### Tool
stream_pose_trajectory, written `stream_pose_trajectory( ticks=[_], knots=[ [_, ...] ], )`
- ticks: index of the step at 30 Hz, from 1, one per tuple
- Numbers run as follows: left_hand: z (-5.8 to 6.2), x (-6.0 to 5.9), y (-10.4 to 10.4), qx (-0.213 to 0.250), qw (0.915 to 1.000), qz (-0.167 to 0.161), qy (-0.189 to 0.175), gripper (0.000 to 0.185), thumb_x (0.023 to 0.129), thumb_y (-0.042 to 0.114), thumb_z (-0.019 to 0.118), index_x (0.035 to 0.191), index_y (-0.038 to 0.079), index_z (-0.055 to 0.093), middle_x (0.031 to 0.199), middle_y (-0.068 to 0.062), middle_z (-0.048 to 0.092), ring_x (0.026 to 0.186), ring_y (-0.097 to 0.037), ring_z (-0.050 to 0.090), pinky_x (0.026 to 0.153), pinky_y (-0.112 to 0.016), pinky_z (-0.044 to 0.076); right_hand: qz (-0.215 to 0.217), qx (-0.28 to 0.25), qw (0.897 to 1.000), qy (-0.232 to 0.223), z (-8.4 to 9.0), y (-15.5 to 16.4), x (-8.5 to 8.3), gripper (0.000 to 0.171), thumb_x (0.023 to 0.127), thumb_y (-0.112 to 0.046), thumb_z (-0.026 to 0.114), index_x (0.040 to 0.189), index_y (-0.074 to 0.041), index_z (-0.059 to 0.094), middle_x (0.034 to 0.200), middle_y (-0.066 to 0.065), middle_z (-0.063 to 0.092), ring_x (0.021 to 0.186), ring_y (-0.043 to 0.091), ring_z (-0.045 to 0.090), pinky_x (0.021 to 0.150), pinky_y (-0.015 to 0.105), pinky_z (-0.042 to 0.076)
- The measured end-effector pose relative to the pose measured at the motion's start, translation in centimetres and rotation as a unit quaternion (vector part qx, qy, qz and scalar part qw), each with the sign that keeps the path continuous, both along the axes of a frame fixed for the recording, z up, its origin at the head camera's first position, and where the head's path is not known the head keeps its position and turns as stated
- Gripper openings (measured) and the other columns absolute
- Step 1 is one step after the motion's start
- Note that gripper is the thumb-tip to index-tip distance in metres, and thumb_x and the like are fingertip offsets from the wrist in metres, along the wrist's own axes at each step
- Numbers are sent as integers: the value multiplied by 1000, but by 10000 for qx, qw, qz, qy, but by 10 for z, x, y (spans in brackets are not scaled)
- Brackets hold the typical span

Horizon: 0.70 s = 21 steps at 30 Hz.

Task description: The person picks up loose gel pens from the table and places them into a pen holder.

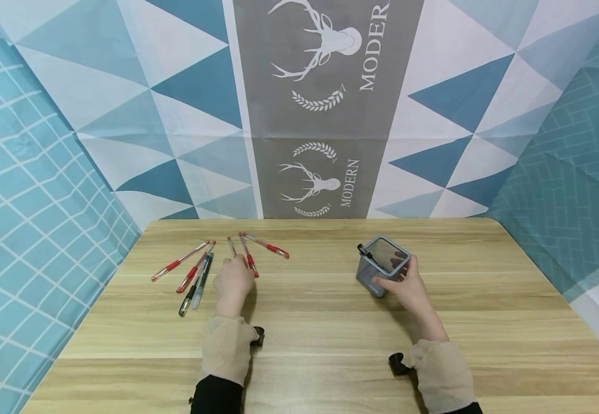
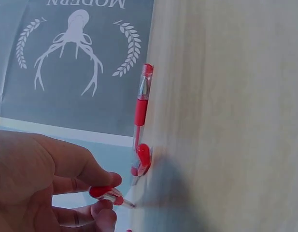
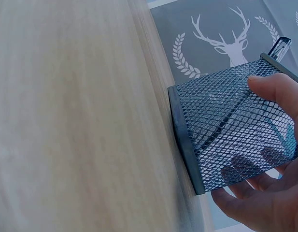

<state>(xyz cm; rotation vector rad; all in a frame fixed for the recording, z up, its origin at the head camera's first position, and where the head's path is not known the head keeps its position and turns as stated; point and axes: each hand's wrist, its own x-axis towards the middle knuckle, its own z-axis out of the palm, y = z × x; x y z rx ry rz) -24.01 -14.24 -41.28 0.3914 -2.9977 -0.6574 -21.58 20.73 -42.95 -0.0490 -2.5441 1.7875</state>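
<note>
My left hand (image 1: 234,283) pinches a red gel pen (image 2: 101,192) between thumb and fingers, with the pen's tip end angled toward the tabletop in the left wrist view. Just right of that hand lie a red pen (image 1: 248,256) and another red pen (image 1: 273,248), their ends close together. On the right, my right hand (image 1: 408,284) grips a square mesh pen holder (image 3: 226,130), thumb on one side and fingers round another. The holder is upright but slightly tilted. Inside it leans a black pen (image 1: 365,251), its capped end above the rim.
Left of my left hand lie two red pens (image 1: 173,264), a black pen (image 1: 189,298) and a pen with a clear barrel (image 1: 203,282). The wooden table (image 1: 320,322) ends at a patterned backdrop (image 1: 310,115).
</note>
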Motion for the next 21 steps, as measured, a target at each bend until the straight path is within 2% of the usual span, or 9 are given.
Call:
stream_pose_trajectory(
  ticks=[13, 21],
  knots=[
    [9, 1, 3, 51, 9947, 378, 951, 13, 87, 19, 53, 91, 7, 57, 88, -18, 55, 71, -37, 57, 51, -45, 43, 4, 6, 10000, -5, 1, 0, 0, 79, 76, -10, 71, 133, -3, 17, 138, 21, 28, 130, 37, 26, 108, 48, 20],
    [12, 2, 2, 199, 9866, 626, 1495, 16, 86, 15, 51, 97, 7, 59, 87, -18, 55, 64, -36, 56, 47, -44, 39, -4, 46, 10000, -63, 1, 0, 0, 79, 76, -12, 71, 133, -3, 17, 139, 21, 28, 131, 37, 25, 109, 47, 19]
  ],
)
